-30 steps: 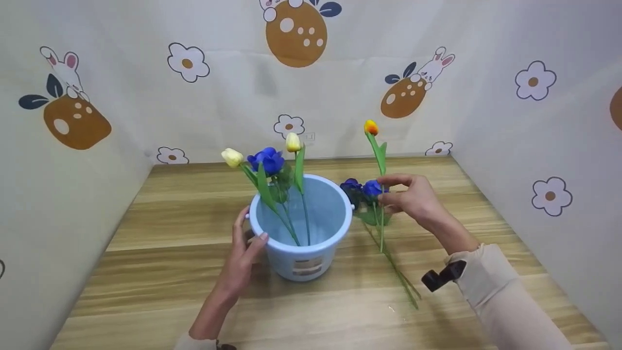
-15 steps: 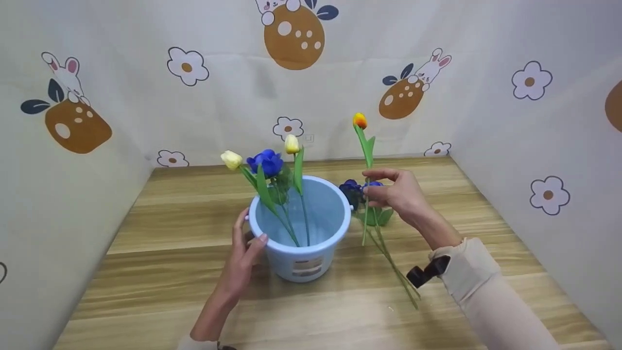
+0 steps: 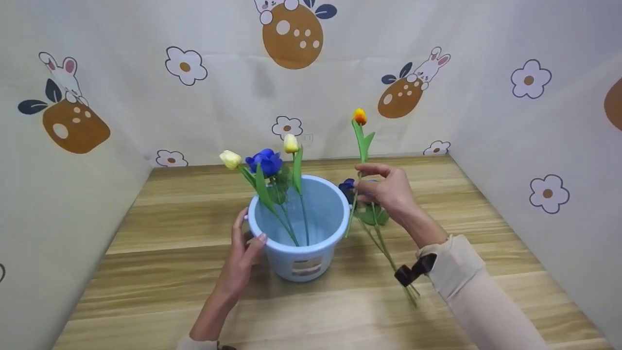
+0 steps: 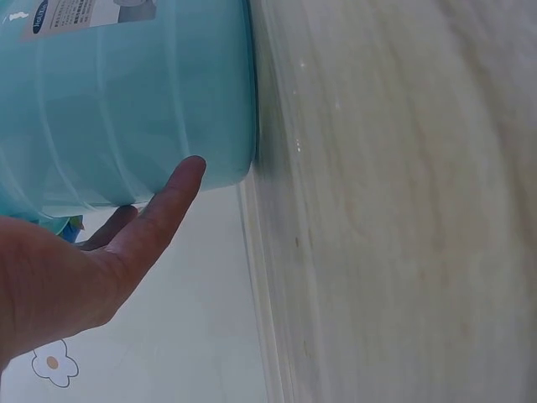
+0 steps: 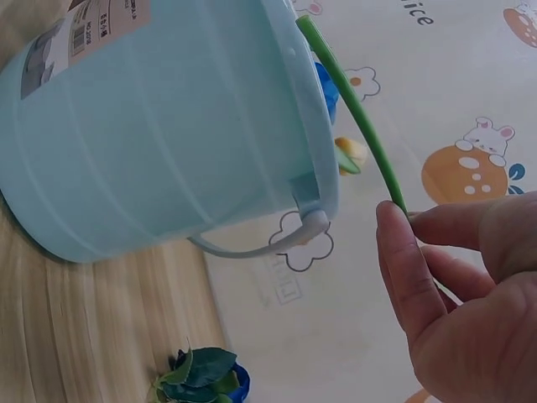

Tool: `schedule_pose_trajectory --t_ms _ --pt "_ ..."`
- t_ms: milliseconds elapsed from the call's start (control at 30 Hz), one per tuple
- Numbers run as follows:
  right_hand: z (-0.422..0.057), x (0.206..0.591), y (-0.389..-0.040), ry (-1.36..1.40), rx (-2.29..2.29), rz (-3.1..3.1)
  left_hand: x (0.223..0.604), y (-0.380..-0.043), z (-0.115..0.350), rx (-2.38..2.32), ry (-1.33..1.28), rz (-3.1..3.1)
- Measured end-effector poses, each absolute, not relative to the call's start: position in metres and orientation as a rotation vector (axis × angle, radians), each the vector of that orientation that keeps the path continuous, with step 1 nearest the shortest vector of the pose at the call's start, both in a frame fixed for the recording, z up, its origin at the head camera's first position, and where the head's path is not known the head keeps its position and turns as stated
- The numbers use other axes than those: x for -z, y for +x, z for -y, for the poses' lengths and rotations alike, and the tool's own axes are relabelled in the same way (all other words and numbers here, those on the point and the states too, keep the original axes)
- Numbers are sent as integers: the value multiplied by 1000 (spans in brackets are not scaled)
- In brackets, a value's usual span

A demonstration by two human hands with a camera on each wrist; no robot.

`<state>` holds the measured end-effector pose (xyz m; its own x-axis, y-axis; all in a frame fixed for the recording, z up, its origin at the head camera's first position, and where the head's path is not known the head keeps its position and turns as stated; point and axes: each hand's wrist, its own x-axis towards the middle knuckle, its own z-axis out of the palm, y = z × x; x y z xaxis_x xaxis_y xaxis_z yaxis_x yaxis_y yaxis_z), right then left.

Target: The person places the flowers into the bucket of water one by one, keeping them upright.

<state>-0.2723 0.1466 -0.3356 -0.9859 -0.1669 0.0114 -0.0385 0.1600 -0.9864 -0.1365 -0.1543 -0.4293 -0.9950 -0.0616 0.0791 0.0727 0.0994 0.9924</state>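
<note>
Orange tulip (image 3: 359, 116) is up in the air, just by the right side of the bucket (image 3: 279, 260). The right hand (image 3: 388, 189) pinches its stem (image 5: 361, 116) below the leaves (image 3: 359, 138). The bloom points up, and the low end of the stem is next to the rim (image 3: 303, 250). I cannot tell if the two touch. The left hand (image 3: 241, 260) is spread, with its fingers against the left side of the bucket and its thumb by the rim. Two yellow tulips (image 3: 231, 159) and a blue flower (image 3: 264, 162) stand in the bucket. More blue flowers (image 3: 347, 187) lie on the worktop (image 3: 160, 272), partly hidden by the right hand.

The step now looks like bringing the stem into the bucket. To do it well, lift the low end a bit, so it goes over the rim and does not bump it. Then let it down slowly on the right, where there is more room. A soft pinch is best, as the stem could bend. The leaves might catch on the others, so go gently. The left hand should keep the bucket steady, because a knock could tip it.
</note>
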Motion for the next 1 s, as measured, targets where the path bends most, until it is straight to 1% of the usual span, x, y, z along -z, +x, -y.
schedule_pose_trajectory --t_ms 600,1000 --pt "-129 334 -269 -148 2032 -2312 433 -137 155 2040 -16 2234" --pt "-117 339 -265 -252 2141 -2281 433 -137 155 2034 -9 2230"
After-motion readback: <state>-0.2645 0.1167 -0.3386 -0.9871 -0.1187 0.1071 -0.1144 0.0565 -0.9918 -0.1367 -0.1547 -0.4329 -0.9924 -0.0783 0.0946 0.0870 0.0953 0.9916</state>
